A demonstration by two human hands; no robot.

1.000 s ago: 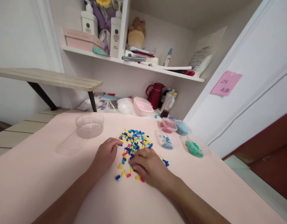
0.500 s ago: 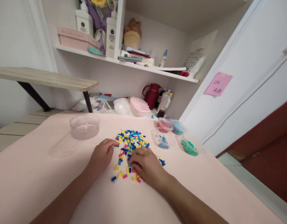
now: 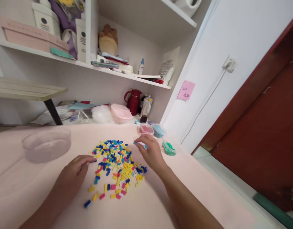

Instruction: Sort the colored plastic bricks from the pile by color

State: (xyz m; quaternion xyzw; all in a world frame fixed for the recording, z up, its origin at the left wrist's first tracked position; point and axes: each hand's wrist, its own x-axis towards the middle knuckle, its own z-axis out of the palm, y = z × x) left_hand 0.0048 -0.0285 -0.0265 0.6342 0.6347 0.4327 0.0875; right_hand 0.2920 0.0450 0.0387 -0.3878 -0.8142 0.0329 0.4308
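A heap of small yellow, blue, pink and white beads (image 3: 115, 162) lies spread on the pink tabletop (image 3: 146, 206). My left hand (image 3: 73, 171) rests at the heap's left edge, fingers curled and touching the beads. My right hand (image 3: 150, 151) is lifted beside the heap's far right, pinching a small blue bead between fingertips, above a small clear cup that it mostly hides. Three more small cups stand close by: pink beads (image 3: 146, 128), light blue beads (image 3: 158, 130), green beads (image 3: 169, 148).
A larger clear round tub (image 3: 46, 144) sits at the left. Behind the table are a pink lidded box (image 3: 120, 113), a red jug (image 3: 132, 100), bottles and cluttered shelves. A white wall with a pink note (image 3: 186, 90) and a red door (image 3: 261, 133) stand right.
My right hand lifted off the near side of the heap and moved right toward the small cups with a blue bead. The camera swung right and closer. My left hand stayed put.
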